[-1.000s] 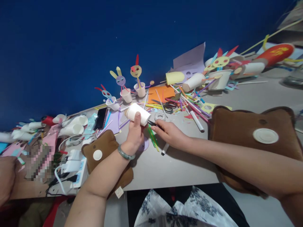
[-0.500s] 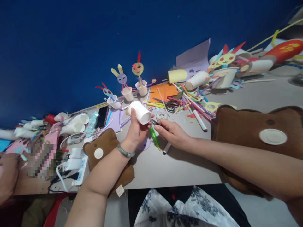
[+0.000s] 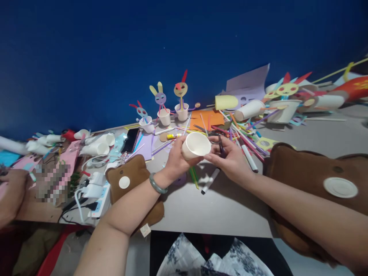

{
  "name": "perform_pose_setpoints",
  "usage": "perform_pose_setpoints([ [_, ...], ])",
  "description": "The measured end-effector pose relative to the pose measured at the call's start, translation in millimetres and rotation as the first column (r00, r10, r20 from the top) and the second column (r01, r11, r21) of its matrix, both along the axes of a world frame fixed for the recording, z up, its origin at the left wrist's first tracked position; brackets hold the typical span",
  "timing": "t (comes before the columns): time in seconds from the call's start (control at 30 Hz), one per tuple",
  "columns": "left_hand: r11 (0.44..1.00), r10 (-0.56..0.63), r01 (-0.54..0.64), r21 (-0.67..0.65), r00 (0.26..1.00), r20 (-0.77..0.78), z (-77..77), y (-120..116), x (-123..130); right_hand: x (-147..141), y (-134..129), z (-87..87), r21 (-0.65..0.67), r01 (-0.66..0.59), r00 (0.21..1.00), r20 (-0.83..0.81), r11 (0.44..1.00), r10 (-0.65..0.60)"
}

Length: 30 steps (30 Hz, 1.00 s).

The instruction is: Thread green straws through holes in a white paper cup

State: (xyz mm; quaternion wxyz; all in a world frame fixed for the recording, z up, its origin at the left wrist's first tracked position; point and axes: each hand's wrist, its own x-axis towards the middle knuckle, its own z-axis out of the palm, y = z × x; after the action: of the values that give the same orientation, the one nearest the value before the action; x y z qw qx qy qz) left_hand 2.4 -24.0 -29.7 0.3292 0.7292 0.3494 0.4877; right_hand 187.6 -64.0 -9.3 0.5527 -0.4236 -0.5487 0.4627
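Note:
A white paper cup [image 3: 197,145] has its open mouth turned up toward me. My left hand [image 3: 176,161] is wrapped round its left side, with a green bangle on the wrist. My right hand [image 3: 230,157] is at the cup's right side, fingertips at its edge, and holds small dark scissors [image 3: 221,147] against the fingers. Below the cup lie green strips [image 3: 194,178] and a capped marker [image 3: 211,181]. Behind it, paper-faced figures stand in cups, one of them a yellow face with a red ear [image 3: 181,89].
Brown bear-shaped cushions lie left [image 3: 130,180] and right [image 3: 304,172]. A power strip [image 3: 102,203] with plugs is at the left, near another person's arm [image 3: 13,191]. Orange paper [image 3: 208,118], sticks and a phone [image 3: 131,140] lie toward the blue wall.
The cup has turned from lying sideways, base toward the right, to showing its open mouth. Both hands appear farther right, and the scissors have moved from the cup's base up into my right hand.

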Motion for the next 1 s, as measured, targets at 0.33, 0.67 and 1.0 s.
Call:
perform_pose_setpoints([
  [0.33, 0.969, -0.177, 0.192, 0.154, 0.979, -0.105, -0.3, 4.3, -3.2, 4.5, -6.1, -8.6, 0.282, 0.045, 0.949, 0.289, 0.958, -0.129],
  [0.67, 0.894, -0.237, 0.324, -0.308, 0.928, 0.289, 14.8, -7.9, 2.8, 5.9, 1.5, -2.2, 0.07, 0.052, 0.985, 0.16, 0.996, -0.062],
  [1.0, 0.914, -0.298, 0.343, -0.218, 0.93, 0.214, 12.7, -3.0, -2.3, 5.5, 1.6, -0.5, 0.094, 0.028, 0.987, 0.153, 0.995, -0.043],
])
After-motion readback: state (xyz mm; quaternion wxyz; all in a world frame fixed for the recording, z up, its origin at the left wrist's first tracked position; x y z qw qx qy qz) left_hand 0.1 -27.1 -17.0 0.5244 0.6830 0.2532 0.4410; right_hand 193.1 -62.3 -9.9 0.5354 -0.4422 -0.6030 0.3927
